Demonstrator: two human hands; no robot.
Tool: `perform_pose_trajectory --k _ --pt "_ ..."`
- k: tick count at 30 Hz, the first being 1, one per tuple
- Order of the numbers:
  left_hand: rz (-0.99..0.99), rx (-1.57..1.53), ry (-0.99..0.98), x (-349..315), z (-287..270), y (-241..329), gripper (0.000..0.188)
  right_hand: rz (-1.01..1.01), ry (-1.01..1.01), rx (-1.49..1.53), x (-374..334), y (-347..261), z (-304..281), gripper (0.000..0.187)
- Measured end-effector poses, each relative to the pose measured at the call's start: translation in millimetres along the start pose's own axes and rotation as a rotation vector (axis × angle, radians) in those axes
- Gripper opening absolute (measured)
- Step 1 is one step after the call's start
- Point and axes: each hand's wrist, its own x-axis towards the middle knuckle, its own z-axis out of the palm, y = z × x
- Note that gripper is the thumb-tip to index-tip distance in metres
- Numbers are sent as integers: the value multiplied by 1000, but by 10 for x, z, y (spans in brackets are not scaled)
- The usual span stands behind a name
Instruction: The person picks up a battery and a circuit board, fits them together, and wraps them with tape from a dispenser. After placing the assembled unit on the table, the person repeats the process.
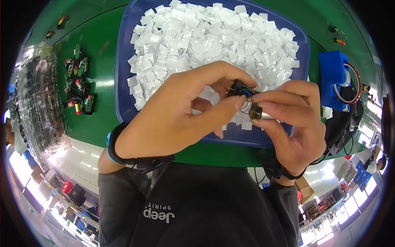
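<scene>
Left hand [177,109]: thumb and index are closed on small black electronic part [236,87]. Right hand [302,123]: fingertips pinch silver metal cylinder [265,115], just beside it. Both sit above rectangular blue plastic tray [121,70] of white square pieces [201,39].

Shiny metal cylinder [266,113] in my right hand [303,119] over the smooth plastic bin [121,78], glossy paper-like squares [185,41] inside it, smooth tabletop [101,96] under it, my matt cloth top [214,206] below it.
</scene>
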Motion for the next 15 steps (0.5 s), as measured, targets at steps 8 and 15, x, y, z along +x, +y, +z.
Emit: perform_pose_trajectory --k 8,15 --pt "-77 97 -26 -42 -9 47 35 -59 67 -125 -21 -29 117 30" --pt "12 140 -45 -36 -53 -14 37 -113 80 -109 5 38 102 38"
